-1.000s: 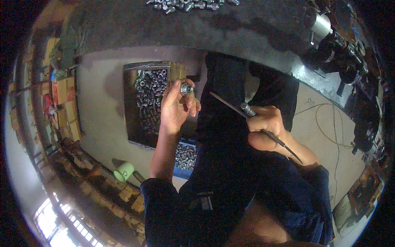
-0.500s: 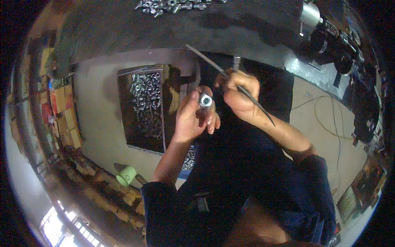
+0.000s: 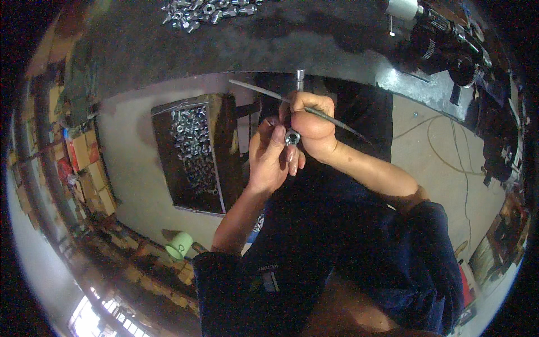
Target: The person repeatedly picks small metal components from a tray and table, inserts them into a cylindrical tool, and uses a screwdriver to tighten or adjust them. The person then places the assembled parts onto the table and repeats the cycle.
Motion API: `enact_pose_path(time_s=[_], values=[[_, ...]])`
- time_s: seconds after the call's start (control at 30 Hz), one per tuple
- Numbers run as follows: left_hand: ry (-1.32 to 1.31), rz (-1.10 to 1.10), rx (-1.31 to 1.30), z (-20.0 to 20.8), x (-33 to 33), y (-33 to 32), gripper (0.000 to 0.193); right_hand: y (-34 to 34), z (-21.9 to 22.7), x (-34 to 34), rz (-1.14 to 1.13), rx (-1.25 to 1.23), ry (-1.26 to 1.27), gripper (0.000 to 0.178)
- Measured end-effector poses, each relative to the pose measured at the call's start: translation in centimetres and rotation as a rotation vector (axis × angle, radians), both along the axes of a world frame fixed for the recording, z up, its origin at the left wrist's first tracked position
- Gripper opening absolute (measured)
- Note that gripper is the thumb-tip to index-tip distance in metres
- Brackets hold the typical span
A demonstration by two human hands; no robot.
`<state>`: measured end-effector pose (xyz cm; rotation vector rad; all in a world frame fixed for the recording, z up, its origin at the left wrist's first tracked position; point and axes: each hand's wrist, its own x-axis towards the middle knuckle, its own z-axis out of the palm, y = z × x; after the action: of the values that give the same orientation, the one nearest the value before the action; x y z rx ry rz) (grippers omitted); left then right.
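Note:
My left hand (image 3: 268,157) is closed around a silver metal fitting (image 3: 292,138) with a round bore facing up. My right hand (image 3: 314,121) is a fist pressed against the left fingertips and the fitting. Through this fist runs a long thin tapered file (image 3: 255,89), slanting from far left down to its thin end above my right forearm. A silver cylindrical tool (image 3: 300,78) also sticks up from the right fist, away from me; its lower part is hidden by the fingers.
A dark workbench (image 3: 269,50) bears a pile of metal fittings (image 3: 210,11) and a black machine (image 3: 449,45) at right. Left below stands a dark box (image 3: 222,112) with more fittings. A green cup (image 3: 179,245) and shelving lie farther left; cables (image 3: 443,151) trail on the floor at right.
My right hand has come left and closer to the left hand, now meeting it at the fitting. The file lies flatter, and the silver tool has swung upright.

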<state>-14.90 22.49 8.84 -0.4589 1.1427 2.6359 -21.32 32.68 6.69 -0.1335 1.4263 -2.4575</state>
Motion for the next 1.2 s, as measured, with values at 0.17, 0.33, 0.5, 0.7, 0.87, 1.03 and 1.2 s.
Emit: enact_pose_path(time_s=[0.17,0.33,0.5,0.7,0.87,1.03,1.2], values=[[0.015,0.045,-0.092,0.8,-0.4,0.9,0.021,0.9,1.2,-0.1,0.034,0.015,-0.096,0.019],[0.017,0.051,-0.197,1.1,-0.9,0.8,0.019,1.1,1.6,-0.1,0.087,-0.115,-0.175,0.024],[-0.002,0.030,-0.196,1.1,-0.9,0.5,0.022,2.0,2.0,-0.4,0.198,-0.001,-0.228,0.019],[0.115,-0.111,-0.781,2.0,-0.3,0.1,0.027,1.6,-1.9,-0.8,0.009,0.120,0.149,0.021],[0.151,-0.252,-0.826,2.1,-0.4,-0.4,0.030,1.7,-2.0,-0.6,0.019,0.148,0.142,0.016],[0.106,-0.334,-0.787,2.4,-0.7,-1.2,0.031,2.1,-2.6,-0.9,0.004,0.257,0.350,0.017],[0.052,-0.294,-0.650,2.6,-0.6,-1.4,0.029,1.5,-2.3,-0.6,-0.017,0.195,0.232,0.019]])
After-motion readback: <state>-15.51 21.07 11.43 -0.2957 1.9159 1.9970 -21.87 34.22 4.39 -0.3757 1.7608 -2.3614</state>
